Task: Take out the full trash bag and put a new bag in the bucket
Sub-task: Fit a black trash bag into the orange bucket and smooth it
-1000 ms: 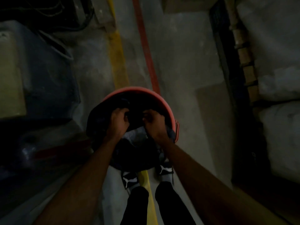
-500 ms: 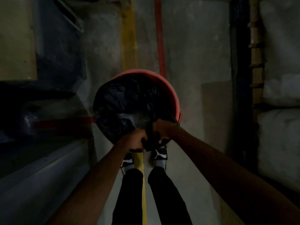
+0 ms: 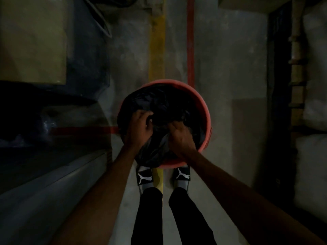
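Both hands, left hand [image 3: 139, 129] and right hand [image 3: 180, 137], curl their fingers into the black trash bag [image 3: 164, 106] (dim light) inside the red bucket [image 3: 206, 110].

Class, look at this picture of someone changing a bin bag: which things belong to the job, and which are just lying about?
Part of the job:
black trash bag, gathered by both hands
red bucket holding it
left hand
right hand

Just lying about:
white sacks on the right
yellow floor line
red floor line
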`<state>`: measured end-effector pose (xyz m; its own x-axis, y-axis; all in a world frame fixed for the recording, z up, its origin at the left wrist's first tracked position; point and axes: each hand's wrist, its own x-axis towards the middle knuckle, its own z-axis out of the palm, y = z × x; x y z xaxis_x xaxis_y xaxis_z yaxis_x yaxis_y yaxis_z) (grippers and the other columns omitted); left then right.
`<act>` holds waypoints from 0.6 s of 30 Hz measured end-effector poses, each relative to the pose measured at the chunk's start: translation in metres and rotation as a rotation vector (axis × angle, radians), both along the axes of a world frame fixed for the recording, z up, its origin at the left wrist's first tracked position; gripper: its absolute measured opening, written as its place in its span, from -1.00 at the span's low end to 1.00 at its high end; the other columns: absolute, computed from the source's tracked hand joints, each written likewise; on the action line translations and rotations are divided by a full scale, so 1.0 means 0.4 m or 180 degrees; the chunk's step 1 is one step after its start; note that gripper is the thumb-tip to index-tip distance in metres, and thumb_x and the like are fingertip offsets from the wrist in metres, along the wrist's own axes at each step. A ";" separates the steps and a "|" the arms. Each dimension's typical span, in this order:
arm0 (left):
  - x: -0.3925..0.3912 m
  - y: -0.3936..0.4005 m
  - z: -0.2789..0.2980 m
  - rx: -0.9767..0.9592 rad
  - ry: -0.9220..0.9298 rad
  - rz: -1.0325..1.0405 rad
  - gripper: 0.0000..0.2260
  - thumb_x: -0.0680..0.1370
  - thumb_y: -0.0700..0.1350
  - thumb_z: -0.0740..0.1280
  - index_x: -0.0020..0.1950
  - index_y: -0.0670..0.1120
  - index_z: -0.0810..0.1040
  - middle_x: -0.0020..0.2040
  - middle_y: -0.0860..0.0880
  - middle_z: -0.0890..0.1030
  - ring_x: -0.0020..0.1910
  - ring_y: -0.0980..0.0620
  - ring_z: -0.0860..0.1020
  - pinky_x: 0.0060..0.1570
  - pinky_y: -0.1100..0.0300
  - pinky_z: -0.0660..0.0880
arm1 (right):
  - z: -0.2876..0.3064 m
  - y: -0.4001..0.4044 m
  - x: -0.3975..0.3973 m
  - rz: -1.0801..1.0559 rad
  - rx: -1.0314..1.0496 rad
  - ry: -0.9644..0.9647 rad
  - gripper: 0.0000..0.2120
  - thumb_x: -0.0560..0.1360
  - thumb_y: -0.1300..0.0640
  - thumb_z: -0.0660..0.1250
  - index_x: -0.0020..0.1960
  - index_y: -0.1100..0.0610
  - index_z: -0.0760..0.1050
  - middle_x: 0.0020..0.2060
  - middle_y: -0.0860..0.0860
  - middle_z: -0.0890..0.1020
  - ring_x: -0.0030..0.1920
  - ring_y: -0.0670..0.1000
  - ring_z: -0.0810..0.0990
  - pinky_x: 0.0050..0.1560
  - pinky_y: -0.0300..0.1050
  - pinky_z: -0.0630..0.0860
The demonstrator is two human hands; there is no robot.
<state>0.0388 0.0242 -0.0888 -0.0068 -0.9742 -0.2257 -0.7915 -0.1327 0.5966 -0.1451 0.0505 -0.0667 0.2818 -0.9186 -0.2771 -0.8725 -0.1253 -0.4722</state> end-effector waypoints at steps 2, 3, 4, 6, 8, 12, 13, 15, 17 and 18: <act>0.019 0.033 0.030 -0.0165 -0.0573 0.0857 -0.60 0.49 -0.17 0.28 0.34 -0.07 0.47 0.26 -0.19 0.44 0.24 -0.16 0.39 0.27 0.01 0.35 | 0.006 0.062 0.080 0.0157 0.0282 -0.0292 -0.58 0.36 0.20 0.28 0.22 0.21 0.51 0.10 0.19 0.56 0.08 0.27 0.53 -0.03 0.13 0.57; 0.031 0.047 0.034 -0.0047 -0.0748 0.1357 -0.54 0.49 -0.14 0.30 0.40 -0.09 0.41 0.32 -0.22 0.40 0.28 -0.19 0.36 0.31 -0.02 0.30 | 0.006 0.081 0.124 0.0217 0.0542 -0.0391 -0.55 0.38 0.20 0.32 0.27 0.19 0.48 0.16 0.18 0.53 0.13 0.26 0.52 0.02 0.15 0.57; 0.044 0.057 0.032 0.0209 -0.0762 0.1854 -0.49 0.50 -0.10 0.32 0.45 -0.13 0.36 0.37 -0.27 0.37 0.31 -0.23 0.34 0.33 -0.04 0.28 | 0.003 0.091 0.168 0.0242 0.0800 -0.0461 -0.50 0.40 0.14 0.36 0.33 0.17 0.43 0.22 0.17 0.49 0.19 0.25 0.50 0.06 0.15 0.56; 0.072 0.066 0.023 0.0826 -0.0189 0.2608 -0.49 0.54 -0.03 0.37 0.42 -0.23 0.40 0.35 -0.32 0.45 0.33 -0.28 0.41 0.31 0.00 0.32 | -0.010 0.101 0.248 0.0166 0.1192 -0.0469 -0.35 0.42 0.02 0.40 0.45 0.12 0.29 0.32 0.13 0.41 0.25 0.23 0.47 0.13 0.13 0.54; 0.090 0.075 0.013 0.0984 0.0412 0.2884 -0.63 0.55 -0.02 0.39 0.22 -0.27 0.57 0.18 -0.29 0.61 0.19 -0.24 0.56 0.15 0.12 0.40 | -0.022 0.107 0.305 -0.0038 0.1309 -0.0438 -0.38 0.46 0.08 0.37 0.47 0.06 0.26 0.31 0.11 0.43 0.23 0.23 0.50 0.10 0.11 0.55; 0.094 0.090 0.023 0.0764 0.0091 0.2830 -0.78 0.52 -0.05 0.43 0.05 -0.16 0.68 0.04 -0.22 0.69 0.06 -0.21 0.62 0.01 0.11 0.44 | -0.033 0.087 0.323 -0.0463 0.1237 -0.0583 -0.69 0.49 0.12 0.29 0.23 0.07 0.51 0.06 0.12 0.65 0.04 0.18 0.64 -0.02 0.08 0.61; 0.091 0.092 0.028 0.0724 -0.0044 0.2806 -0.81 0.51 -0.07 0.44 0.04 -0.15 0.68 0.02 -0.22 0.69 0.04 -0.21 0.62 -0.01 0.09 0.45 | -0.032 0.077 0.310 -0.0526 0.1198 -0.0585 -0.76 0.47 0.13 0.30 0.13 0.07 0.57 -0.02 0.10 0.68 -0.03 0.15 0.67 -0.08 0.05 0.62; 0.075 0.091 0.036 0.0479 0.0026 0.2624 -0.87 0.51 -0.13 0.44 -0.01 -0.16 0.68 -0.05 -0.23 0.69 -0.04 -0.22 0.64 -0.05 0.07 0.49 | -0.028 0.060 0.273 -0.0646 0.1008 -0.0608 -0.81 0.43 0.19 0.30 0.00 0.10 0.63 -0.11 0.08 0.71 -0.09 0.13 0.69 -0.12 -0.01 0.62; 0.039 0.084 0.044 0.0269 0.0396 0.2270 -0.91 0.50 -0.18 0.44 -0.04 -0.18 0.66 -0.11 -0.22 0.69 -0.08 -0.18 0.64 -0.03 0.07 0.51 | -0.011 0.044 0.220 -0.1037 0.0748 -0.0755 -0.80 0.37 0.31 0.31 -0.08 0.17 0.66 -0.13 0.13 0.72 -0.09 0.17 0.70 -0.07 -0.04 0.61; 0.013 0.079 0.047 0.0283 0.0555 0.2035 -0.92 0.50 -0.19 0.43 -0.04 -0.18 0.65 -0.10 -0.19 0.69 -0.07 -0.16 0.64 0.00 0.07 0.53 | -0.002 0.035 0.190 -0.1314 0.0636 -0.0783 -0.80 0.36 0.37 0.33 -0.09 0.22 0.67 -0.13 0.16 0.72 -0.08 0.18 0.70 -0.04 -0.04 0.59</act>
